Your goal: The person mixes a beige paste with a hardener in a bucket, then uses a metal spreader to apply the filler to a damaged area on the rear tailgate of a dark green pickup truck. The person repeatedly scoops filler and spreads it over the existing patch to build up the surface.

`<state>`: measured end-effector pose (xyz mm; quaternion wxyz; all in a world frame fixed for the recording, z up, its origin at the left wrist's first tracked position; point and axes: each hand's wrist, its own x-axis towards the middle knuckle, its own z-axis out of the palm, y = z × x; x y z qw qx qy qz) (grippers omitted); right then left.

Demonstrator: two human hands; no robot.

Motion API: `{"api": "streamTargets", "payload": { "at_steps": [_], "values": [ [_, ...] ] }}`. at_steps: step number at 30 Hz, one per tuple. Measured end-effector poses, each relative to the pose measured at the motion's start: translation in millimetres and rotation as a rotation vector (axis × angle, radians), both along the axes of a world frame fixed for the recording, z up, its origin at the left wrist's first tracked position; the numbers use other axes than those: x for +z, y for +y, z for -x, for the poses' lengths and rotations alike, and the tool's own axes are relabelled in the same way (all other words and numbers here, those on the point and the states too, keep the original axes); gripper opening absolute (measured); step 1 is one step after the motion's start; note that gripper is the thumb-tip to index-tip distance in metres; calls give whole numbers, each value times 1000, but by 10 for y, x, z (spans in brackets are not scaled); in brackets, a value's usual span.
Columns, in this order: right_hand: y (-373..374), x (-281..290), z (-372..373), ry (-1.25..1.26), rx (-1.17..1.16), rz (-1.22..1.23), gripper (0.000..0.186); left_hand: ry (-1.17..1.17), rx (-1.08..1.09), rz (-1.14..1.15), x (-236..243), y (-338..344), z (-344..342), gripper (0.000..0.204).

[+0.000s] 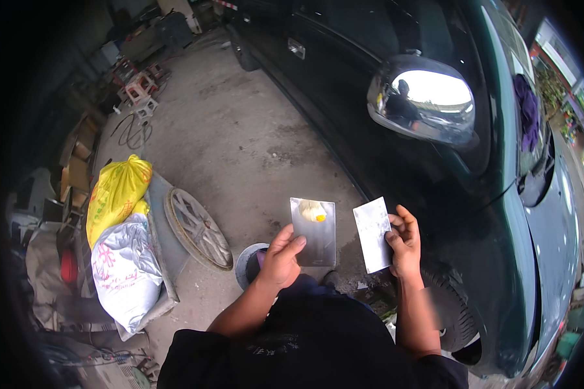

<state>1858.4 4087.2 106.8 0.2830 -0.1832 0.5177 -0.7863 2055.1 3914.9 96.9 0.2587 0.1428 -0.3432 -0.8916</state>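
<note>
My left hand (283,257) grips a flat grey metal spreader plate (315,241) by its left edge, thumb on top. Near the far edge of that plate sits a lump of cream-coloured paste (309,209) with a small yellow dab (320,218) against it. In my right hand (404,242) is a second flat plate, a paler spreader (373,238) with whitish smears, pinched at its right edge between thumb and fingers. The two plates are apart, side by side in front of my body.
A dark green car (344,84) with a chrome side mirror (422,97) stands close on my right. To the left, a yellow bag (115,194) and a white bag (128,266) lie by a spoked wheel (198,228). A bucket (243,267) stands beside my left forearm. Small stools (139,87) are farther back.
</note>
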Motion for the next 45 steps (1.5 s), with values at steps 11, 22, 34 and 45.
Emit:
{"api": "streamTargets", "payload": {
  "at_steps": [11,22,34,45],
  "values": [
    [-1274,-53,146,11,530,48,52,237,207,17,197,-712,201,47],
    [-3742,57,548,91,754,159,56,-53,181,286,-206,-2642,376,47],
    [-6128,1141,680,691,1047,546,60,358,-159,-233,149,-4809,114,63],
    [-7857,808,978,1140,1136,-76,54,426,126,-144,206,-5899,526,64]
  ]
}}
